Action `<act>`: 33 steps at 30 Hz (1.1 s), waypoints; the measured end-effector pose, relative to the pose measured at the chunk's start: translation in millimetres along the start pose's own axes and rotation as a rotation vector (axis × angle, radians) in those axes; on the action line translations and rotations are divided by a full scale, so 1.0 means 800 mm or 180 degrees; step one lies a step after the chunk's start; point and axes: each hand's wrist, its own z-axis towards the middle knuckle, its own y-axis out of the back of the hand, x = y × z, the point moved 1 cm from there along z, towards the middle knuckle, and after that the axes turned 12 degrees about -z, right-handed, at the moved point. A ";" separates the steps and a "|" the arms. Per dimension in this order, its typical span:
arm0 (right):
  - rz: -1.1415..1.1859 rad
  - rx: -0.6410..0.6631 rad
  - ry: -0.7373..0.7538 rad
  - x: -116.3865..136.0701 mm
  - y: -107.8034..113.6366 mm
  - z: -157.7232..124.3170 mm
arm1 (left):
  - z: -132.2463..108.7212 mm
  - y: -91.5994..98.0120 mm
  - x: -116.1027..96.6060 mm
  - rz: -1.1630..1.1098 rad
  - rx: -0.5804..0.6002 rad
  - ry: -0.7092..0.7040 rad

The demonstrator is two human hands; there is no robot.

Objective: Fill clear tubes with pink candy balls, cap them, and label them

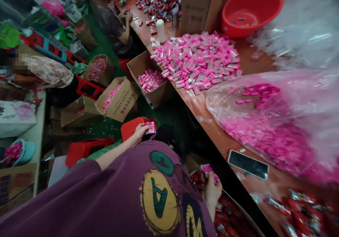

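On my feed the left hand [139,134] pinches a small, flat, glossy pink packet [150,128] just beside a red plastic stool [129,127]. I see the right hand [214,189] gripping a second flat pink-and-white packet [209,172] between thumb and fingers, above shiny red wrapped pieces [229,215], near the reddish-brown table [221,138] where a pale-edged black phone [248,164] lies.

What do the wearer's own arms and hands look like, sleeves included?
The left hand and right hand are ungloved. The left forearm is bare below a plain purple fabric sleeve, with no markings visible. On the right, no sleeve can be made out.
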 end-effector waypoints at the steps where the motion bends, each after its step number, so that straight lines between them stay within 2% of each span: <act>1: 0.0030 -0.0018 -0.0009 0.004 -0.006 0.000 | 0.002 -0.004 -0.001 0.0003 0.0054 0.0030; 6: 0.0254 -0.0133 -0.0068 0.033 -0.045 0.014 | 0.025 -0.039 -0.002 0.0157 0.0384 0.0139; 11: 0.0384 -0.0063 -0.0023 0.078 -0.101 0.029 | 0.058 -0.087 -0.010 0.0288 0.0516 0.0220; 16: 0.0430 0.0062 -0.0060 0.128 -0.150 0.038 | 0.097 -0.126 -0.040 0.0357 0.0508 0.0378; 20: 0.0514 -0.0086 -0.0202 0.183 -0.185 0.049 | 0.147 -0.160 -0.076 0.0382 0.0637 0.0556; 22: 0.0580 -0.0025 -0.0259 0.219 -0.206 0.055 | 0.174 -0.183 -0.097 0.0406 0.0829 0.0590; 26: 0.0773 0.0456 -0.0298 0.307 -0.263 0.065 | 0.210 -0.246 -0.145 0.0520 0.1437 0.0674; 30: 0.1080 0.0950 -0.0106 0.397 -0.327 0.070 | 0.212 -0.320 -0.182 0.0496 0.2372 0.0916; 33: 0.1105 0.1081 0.0135 0.443 -0.355 0.077 | 0.204 -0.364 -0.196 0.0402 0.2816 0.1033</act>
